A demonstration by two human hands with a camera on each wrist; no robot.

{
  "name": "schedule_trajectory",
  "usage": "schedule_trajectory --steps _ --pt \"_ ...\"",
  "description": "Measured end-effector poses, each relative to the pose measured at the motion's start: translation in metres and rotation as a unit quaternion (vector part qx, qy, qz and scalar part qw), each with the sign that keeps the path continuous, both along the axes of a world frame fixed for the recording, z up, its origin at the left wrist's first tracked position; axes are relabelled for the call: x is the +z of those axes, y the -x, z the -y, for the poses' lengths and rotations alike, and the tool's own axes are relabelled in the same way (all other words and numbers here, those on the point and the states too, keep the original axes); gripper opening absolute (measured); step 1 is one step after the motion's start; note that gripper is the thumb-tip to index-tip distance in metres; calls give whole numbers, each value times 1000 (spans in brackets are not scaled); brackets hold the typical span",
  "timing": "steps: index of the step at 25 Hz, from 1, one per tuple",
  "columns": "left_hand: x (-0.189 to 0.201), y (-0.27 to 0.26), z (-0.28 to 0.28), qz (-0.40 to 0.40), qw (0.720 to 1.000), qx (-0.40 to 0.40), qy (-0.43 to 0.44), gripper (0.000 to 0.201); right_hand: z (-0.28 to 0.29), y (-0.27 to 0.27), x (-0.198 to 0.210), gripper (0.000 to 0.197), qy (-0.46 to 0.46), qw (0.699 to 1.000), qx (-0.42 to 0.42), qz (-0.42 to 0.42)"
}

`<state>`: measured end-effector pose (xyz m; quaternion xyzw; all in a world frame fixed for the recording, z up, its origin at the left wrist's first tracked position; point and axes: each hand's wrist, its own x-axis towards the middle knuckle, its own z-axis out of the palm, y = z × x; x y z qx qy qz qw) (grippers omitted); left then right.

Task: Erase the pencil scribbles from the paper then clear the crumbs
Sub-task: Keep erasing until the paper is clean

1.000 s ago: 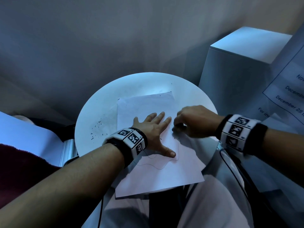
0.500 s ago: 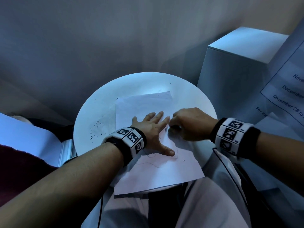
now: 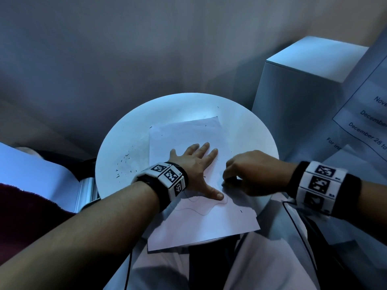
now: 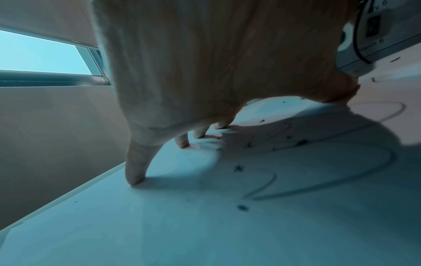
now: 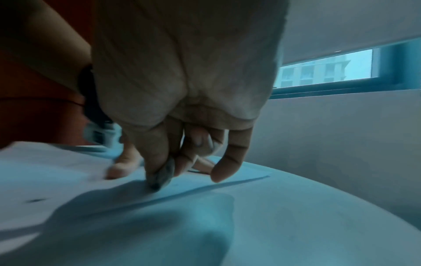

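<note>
A white sheet of paper [image 3: 184, 132] lies on the round white table [image 3: 125, 147], its near end hanging over the edge. My left hand [image 3: 196, 164] lies flat on the sheet with fingers spread, pressing it down; its fingertips [image 4: 134, 180] touch the paper. My right hand [image 3: 251, 172] pinches a small grey eraser [image 5: 163, 175] and holds its tip on the paper just right of the left thumb. Curved pencil lines [image 4: 330, 183] remain near the left hand, with another pencil line [image 3: 196, 212] below the thumb. Dark eraser crumbs [image 4: 241, 207] dot the sheet.
More crumbs [image 3: 125, 164] are scattered on the table's left side. A white box [image 3: 293, 86] stands to the right beside a printed sheet [image 3: 368, 120]. A dark red cushion [image 3: 25, 212] is at the left. My lap lies below the table's near edge.
My right hand with the eraser has slid toward me along the paper, from beside the left fingertips down to near the left thumb. The left hand has stayed flat on the sheet.
</note>
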<state>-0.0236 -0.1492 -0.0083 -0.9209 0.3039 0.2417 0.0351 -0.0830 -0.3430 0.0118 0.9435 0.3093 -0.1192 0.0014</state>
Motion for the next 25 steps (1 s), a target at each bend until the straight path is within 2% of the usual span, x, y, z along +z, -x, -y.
schedule_trajectory --steps 3,5,8,10,13,15,18,20,22,23,25 --pt "0 0 0 -2 1000 2 4 130 0 -27 6 31 -9 997 -75 28" --pt "0 0 0 -2 1000 3 3 130 1 -19 3 26 -11 997 -66 31" --pt "-2 0 0 3 1000 2 3 131 4 10 5 26 14 999 -32 -15" --pt "-1 -1 0 1 1000 3 2 131 2 -1 10 23 19 997 -66 -20" --pt "-1 -1 1 -1 1000 2 0 131 0 -19 11 22 21 993 -114 27" --pt "0 -1 1 -2 1000 2 -4 131 -4 -4 13 21 47 996 -65 27" --pt "-1 -1 1 2 1000 -3 -9 133 -10 21 20 24 85 996 15 -18" --pt "-1 -1 1 3 1000 -1 -5 132 -8 7 23 23 42 999 -17 3" --pt "0 -2 1 0 1000 1 -3 131 -3 -16 22 24 -78 985 -151 -12" --pt "0 -1 1 -3 1000 0 -2 131 0 -28 17 25 -157 960 -226 -52" --pt "2 -2 2 -1 1000 -7 -3 130 -1 -44 8 26 -287 888 -328 -146"
